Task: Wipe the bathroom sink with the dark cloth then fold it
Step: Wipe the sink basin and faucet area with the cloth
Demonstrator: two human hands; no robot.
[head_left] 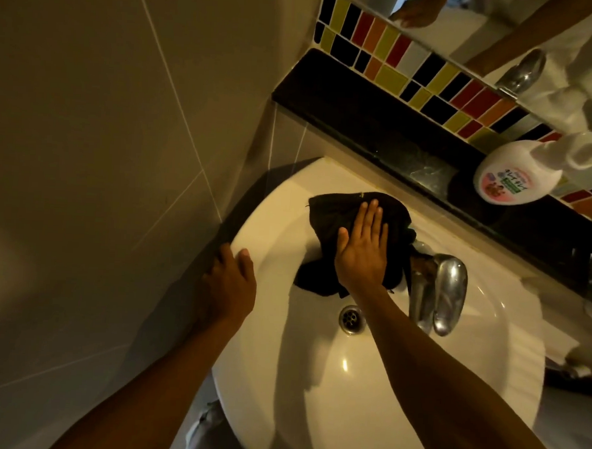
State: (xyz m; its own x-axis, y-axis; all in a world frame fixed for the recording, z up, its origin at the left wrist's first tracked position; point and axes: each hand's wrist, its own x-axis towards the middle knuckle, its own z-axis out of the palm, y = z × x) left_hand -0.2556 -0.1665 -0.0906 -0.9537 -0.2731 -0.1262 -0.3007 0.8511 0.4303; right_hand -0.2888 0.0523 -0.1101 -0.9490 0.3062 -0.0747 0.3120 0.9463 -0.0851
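A white oval bathroom sink (275,202) fills the middle of the view. The dark cloth (326,212) lies crumpled over its far rim and upper bowl, left of the chrome tap (450,294). My right hand (363,248) presses flat on the cloth, fingers straight and together, pointing away from me. My left hand (230,282) grips the sink's left rim, thumb on top, fingers curled over the edge. The drain (351,318) shows just below the cloth.
A dark stone shelf (361,124) runs behind the sink and carries a white soap pump bottle (516,176). Coloured mosaic tiles (393,51) and a mirror (504,19) sit above it. A beige tiled wall (105,111) closes off the left side.
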